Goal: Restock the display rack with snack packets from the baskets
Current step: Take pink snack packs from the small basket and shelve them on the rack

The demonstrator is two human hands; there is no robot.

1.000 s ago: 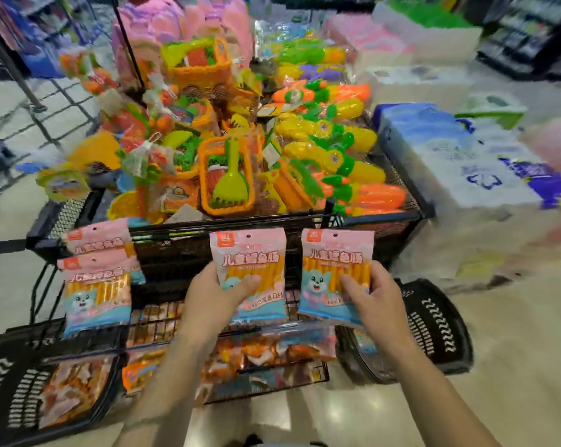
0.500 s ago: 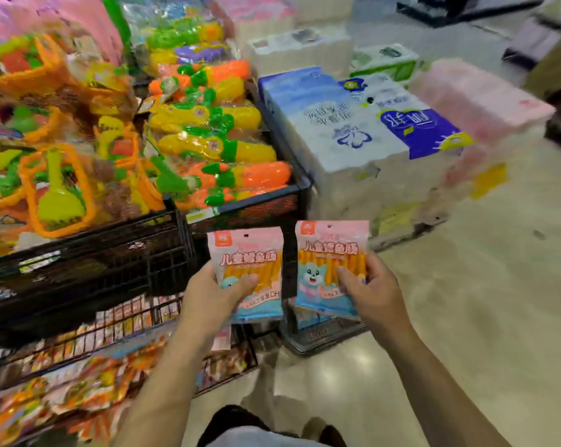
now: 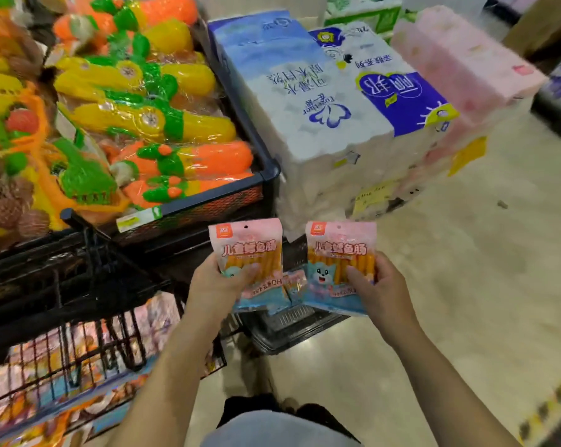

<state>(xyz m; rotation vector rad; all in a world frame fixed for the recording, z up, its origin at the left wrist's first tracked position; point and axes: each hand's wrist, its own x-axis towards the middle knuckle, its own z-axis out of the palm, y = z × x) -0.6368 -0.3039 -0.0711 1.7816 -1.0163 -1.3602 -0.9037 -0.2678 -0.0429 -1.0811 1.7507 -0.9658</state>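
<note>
My left hand (image 3: 219,287) grips a pink and blue snack packet (image 3: 248,246) of orange sausage sticks, thumb across its front. My right hand (image 3: 381,290) grips a matching second packet (image 3: 339,253) by its lower right corner. Both packets are upright, side by side, above a black plastic basket (image 3: 292,330) on the floor. More packets of the same kind show in that basket between the two held ones. The black wire display rack (image 3: 88,279) stands to the left, with its lower wire shelf (image 3: 79,359) holding other snack packs.
The rack's top bin (image 3: 214,195) is full of yellow, orange and green plastic toys (image 3: 150,124). Stacked tissue packs in white, blue and pink (image 3: 353,101) stand behind the basket. Shiny beige floor stretches to the right.
The view has swung right and down, away from the hooks with hanging packets at the rack's left. Both hands keep their packets and sit lower, nearer the floor basket.
</note>
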